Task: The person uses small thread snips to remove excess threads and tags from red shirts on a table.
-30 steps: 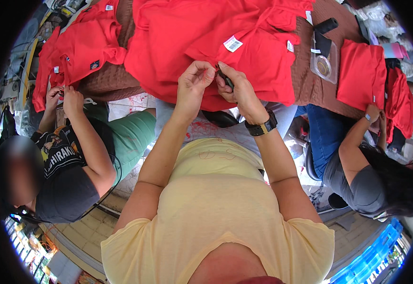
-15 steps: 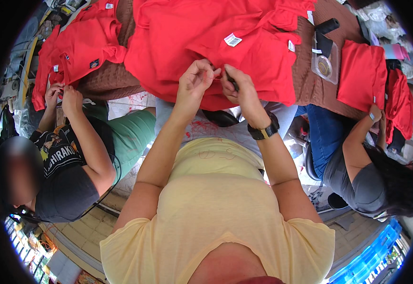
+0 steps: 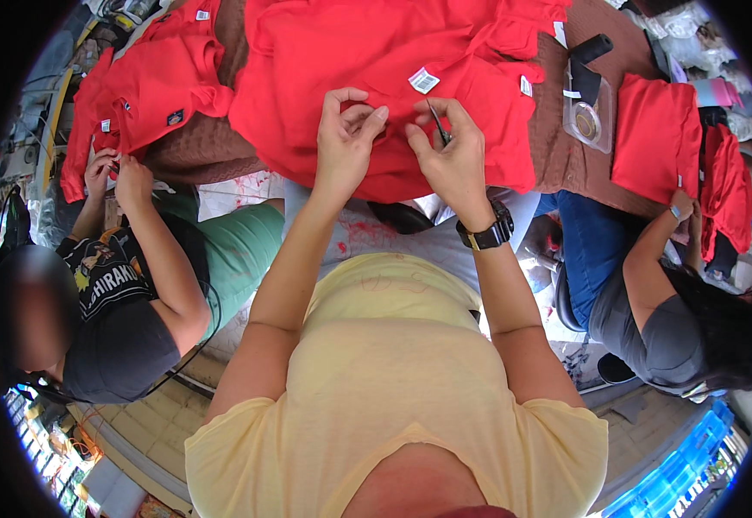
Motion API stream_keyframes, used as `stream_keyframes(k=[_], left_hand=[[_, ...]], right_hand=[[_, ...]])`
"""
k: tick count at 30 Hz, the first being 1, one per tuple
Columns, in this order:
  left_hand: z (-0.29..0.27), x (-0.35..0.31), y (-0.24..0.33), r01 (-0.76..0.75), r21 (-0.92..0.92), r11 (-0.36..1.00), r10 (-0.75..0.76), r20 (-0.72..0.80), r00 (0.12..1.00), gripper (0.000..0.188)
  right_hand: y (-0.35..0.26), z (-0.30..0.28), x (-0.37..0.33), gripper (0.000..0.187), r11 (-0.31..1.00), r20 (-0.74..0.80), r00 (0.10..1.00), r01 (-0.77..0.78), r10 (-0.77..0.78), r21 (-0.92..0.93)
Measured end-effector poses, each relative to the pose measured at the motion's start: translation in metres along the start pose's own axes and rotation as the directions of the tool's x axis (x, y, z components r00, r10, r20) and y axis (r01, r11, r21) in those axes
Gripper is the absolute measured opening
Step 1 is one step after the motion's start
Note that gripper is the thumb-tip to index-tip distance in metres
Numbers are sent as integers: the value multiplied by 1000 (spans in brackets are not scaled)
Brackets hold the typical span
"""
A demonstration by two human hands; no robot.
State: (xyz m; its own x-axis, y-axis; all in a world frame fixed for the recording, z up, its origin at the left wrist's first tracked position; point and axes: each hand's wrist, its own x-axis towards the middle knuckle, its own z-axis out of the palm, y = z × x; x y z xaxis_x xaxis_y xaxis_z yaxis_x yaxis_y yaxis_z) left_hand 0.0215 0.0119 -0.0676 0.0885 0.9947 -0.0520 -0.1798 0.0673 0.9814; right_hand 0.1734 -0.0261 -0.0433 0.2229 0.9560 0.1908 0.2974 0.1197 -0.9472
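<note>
Over the near part of the red garments (image 3: 307,78), both my hands are raised and apart from each other. My left hand (image 3: 347,142) has its fingers loosely curled and spread, with nothing visible in them. In my right hand (image 3: 455,155) is a slim, dark, pointed tool that looks like thread snips (image 3: 439,123), its tip angled up and away from me. A white tag with a barcode (image 3: 423,81) lies on the red cloth just beyond the tool.
A brown textured cloth (image 3: 557,155) covers the table. To the right are a clear plastic container (image 3: 589,125), a black cylinder (image 3: 592,48) and a folded red garment (image 3: 657,138). People sit at both sides; the left one handles a red garment (image 3: 156,91).
My hands were close together with fingertips nearly meeting; now they have moved apart. The fingers of my left hand have opened, and the tool in my right hand now points up.
</note>
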Motion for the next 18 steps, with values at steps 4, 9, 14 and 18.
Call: stream_keyframes(k=[4,9,14,18], left_hand=[[8,-3,6,-47,23,999,47,1,999,19],[16,-14,6,-71,-118,990,75,30,997,16],[19,-16,9,-20,-198,980,40,93,995,13],[25,-20,8,-81,-84,993,91,116,989,18]], right_hand=[[-3,4,9,19,971,-52,971,229,-233,-69],[15,1,13,16,985,-29,985,169,-170,-19],[23,-8,14,28,887,178,964,-253,197,387],[20,-8,12,24,938,157,975,-198,158,284]])
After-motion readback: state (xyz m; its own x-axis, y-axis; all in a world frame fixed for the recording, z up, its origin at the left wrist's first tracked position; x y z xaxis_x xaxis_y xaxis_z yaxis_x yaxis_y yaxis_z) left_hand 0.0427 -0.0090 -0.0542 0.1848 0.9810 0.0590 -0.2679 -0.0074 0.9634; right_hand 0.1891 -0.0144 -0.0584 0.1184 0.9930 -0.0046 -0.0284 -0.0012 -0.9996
